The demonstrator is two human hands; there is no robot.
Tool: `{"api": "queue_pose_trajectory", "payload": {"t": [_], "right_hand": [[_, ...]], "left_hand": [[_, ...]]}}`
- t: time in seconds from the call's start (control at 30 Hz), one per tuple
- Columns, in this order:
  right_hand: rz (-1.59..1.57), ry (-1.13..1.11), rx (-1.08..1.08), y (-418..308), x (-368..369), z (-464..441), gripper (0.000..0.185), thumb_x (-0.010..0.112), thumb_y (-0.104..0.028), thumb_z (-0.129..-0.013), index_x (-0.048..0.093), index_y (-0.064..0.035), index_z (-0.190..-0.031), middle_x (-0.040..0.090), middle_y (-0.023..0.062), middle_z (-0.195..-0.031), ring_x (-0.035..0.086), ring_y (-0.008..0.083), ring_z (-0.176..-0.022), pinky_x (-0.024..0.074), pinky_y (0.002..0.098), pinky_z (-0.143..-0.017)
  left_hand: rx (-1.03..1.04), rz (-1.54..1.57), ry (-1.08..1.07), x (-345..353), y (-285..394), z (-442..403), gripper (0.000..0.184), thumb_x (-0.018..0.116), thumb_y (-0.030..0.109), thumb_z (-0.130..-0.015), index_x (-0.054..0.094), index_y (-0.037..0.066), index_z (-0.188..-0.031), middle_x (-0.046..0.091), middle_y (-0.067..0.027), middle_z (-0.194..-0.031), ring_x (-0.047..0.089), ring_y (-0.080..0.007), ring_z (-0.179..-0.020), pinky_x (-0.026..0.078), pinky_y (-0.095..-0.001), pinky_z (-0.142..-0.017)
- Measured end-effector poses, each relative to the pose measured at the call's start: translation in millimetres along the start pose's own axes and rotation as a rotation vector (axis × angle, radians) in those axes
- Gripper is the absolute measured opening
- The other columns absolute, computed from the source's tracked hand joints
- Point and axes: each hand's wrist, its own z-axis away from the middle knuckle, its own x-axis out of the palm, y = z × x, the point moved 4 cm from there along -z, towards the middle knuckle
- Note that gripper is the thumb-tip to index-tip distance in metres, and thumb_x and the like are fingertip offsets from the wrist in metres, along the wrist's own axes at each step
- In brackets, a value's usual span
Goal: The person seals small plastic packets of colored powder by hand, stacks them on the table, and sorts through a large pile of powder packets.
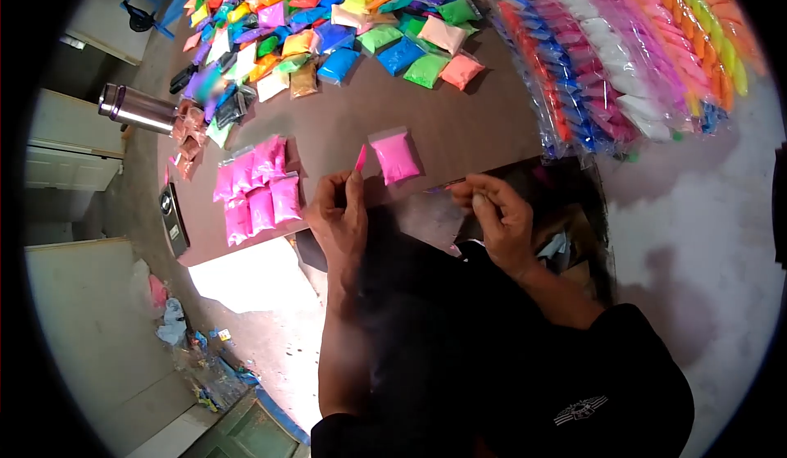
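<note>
My left hand, at the table's front edge, pinches a thin pink pointed strip that stands up from the fingertips; its exact kind is unclear. Just right of it lies a single flat bag of pink material. On the other side, a group of similar pink bags lies in two rows. My right hand is held past the front edge, fingers curled and thumb pressed to them. Whatever is in that pinch, if anything, is too small to make out.
Many small bags of various colours cover the table's far part. Long clear sleeves of coloured bags lie at the right. A steel flask and a dark flat device are at the left edge. An open box sits below.
</note>
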Motion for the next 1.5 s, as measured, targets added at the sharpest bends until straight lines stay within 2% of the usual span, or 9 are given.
{"api": "queue_pose_trajectory", "payload": {"t": [0.17, 0.4, 0.5, 0.57, 0.67, 0.87, 1.0, 1.1, 1.5], "right_hand": [[-0.334, 0.324, 0.612, 56.6, -22.4, 24.6, 0.022, 0.058, -0.006, -0.101, 0.062, -0.0006, -0.121, 0.071, 0.0089, -0.103, 0.067, 0.0145, -0.086, 0.0545, 0.0276, -0.076], [-0.098, 0.1, 0.609, 40.0, -18.4, 13.5, 0.017, 0.073, -0.015, -0.096, 0.069, -0.0024, -0.107, 0.069, 0.0045, -0.097, 0.066, 0.0099, -0.081, 0.0517, 0.0255, -0.069], [0.029, -0.038, 0.28, 4.2, 3.6, 4.2, 0.015, 0.076, -0.015, -0.093, 0.071, -0.0032, -0.101, 0.068, 0.0051, -0.092, 0.066, 0.0129, -0.078, 0.0514, 0.0264, -0.067], [0.439, -0.059, -0.281, -23.5, 18.5, -15.5, 0.019, 0.08, -0.011, -0.086, 0.072, -0.0043, -0.102, 0.068, 0.0082, -0.096, 0.067, 0.0213, -0.081, 0.0534, 0.0304, -0.071], [0.619, -0.069, -0.535, -38.7, 38.1, -39.5, 0.032, 0.083, -0.005, -0.077, 0.071, -0.0024, -0.107, 0.066, 0.0095, -0.101, 0.067, 0.0241, -0.091, 0.0548, 0.0322, -0.077], [0.727, -0.128, -0.619, -33.0, 63.3, -69.8, 0.034, 0.084, -0.014, -0.075, 0.073, -0.0041, -0.105, 0.069, 0.0098, -0.112, 0.066, 0.0297, -0.099, 0.0536, 0.0396, -0.084], [0.7, -0.137, -0.622, -16.1, 64.9, -73.1, 0.036, 0.084, -0.018, -0.075, 0.074, -0.0048, -0.107, 0.07, 0.0097, -0.114, 0.066, 0.0302, -0.099, 0.053, 0.0405, -0.084], [0.69, -0.131, -0.66, -13.5, 64.2, -74.8, 0.037, 0.084, -0.018, -0.075, 0.074, -0.0047, -0.109, 0.071, 0.0095, -0.113, 0.066, 0.0296, -0.099, 0.0531, 0.0401, -0.084], [0.714, -0.155, -0.663, -15.8, 65.3, -74.6, 0.038, 0.085, -0.017, -0.073, 0.074, -0.0015, -0.106, 0.071, 0.0105, -0.112, 0.066, 0.0312, -0.098, 0.0539, 0.0405, -0.085]], "left_hand": [[0.018, -0.024, -0.005, -1.5, -0.3, 1.6, 0.015, 0.071, 0.011, -0.096, 0.068, -0.003, -0.093, 0.065, -0.0066, -0.072, 0.056, -0.0104, -0.066, 0.047, -0.0269, -0.062], [0.006, 0.0, -0.016, -6.7, -1.9, 1.1, 0.016, 0.072, 0.012, -0.096, 0.07, -0.003, -0.096, 0.067, -0.0068, -0.074, 0.057, -0.0087, -0.068, 0.048, -0.0254, -0.065], [0.003, 0.032, -0.015, -5.6, -2.0, 2.2, 0.015, 0.073, 0.011, -0.095, 0.071, -0.003, -0.099, 0.067, -0.0059, -0.075, 0.057, -0.0079, -0.069, 0.048, -0.025, -0.066], [0.018, 0.036, -0.017, -5.2, -4.3, 1.8, 0.014, 0.073, 0.01, -0.095, 0.072, -0.003, -0.101, 0.067, -0.0056, -0.076, 0.057, -0.0077, -0.069, 0.048, -0.0249, -0.067], [0.028, 0.085, -0.051, -6.8, -6.4, 2.6, 0.013, 0.072, 0.008, -0.095, 0.072, -0.002, -0.102, 0.069, -0.0061, -0.078, 0.059, -0.0079, -0.07, 0.049, -0.0248, -0.068], [0.109, -0.077, -0.091, -2.2, 8.6, 13.2, 0.011, 0.069, 0.008, -0.097, 0.071, -0.002, -0.102, 0.069, -0.0045, -0.082, 0.061, -0.0069, -0.075, 0.049, -0.0241, -0.067], [0.34, -0.31, -0.027, 2.5, 13.4, 9.2, 0.008, 0.072, 0.006, -0.091, 0.071, 0.001, -0.098, 0.071, -0.0148, -0.086, 0.07, -0.0261, -0.073, 0.054, -0.0332, -0.067], [0.297, -0.422, -0.004, 7.8, 19.4, 0.2, 0.008, 0.071, 0.008, -0.09, 0.071, 0.002, -0.095, 0.071, -0.0172, -0.088, 0.07, -0.0338, -0.074, 0.055, -0.039, -0.067], [0.251, -0.333, -0.022, 6.6, 15.9, 8.0, 0.006, 0.069, 0.007, -0.092, 0.069, 0.002, -0.094, 0.07, -0.0186, -0.085, 0.068, -0.0371, -0.075, 0.054, -0.0414, -0.066]]}}
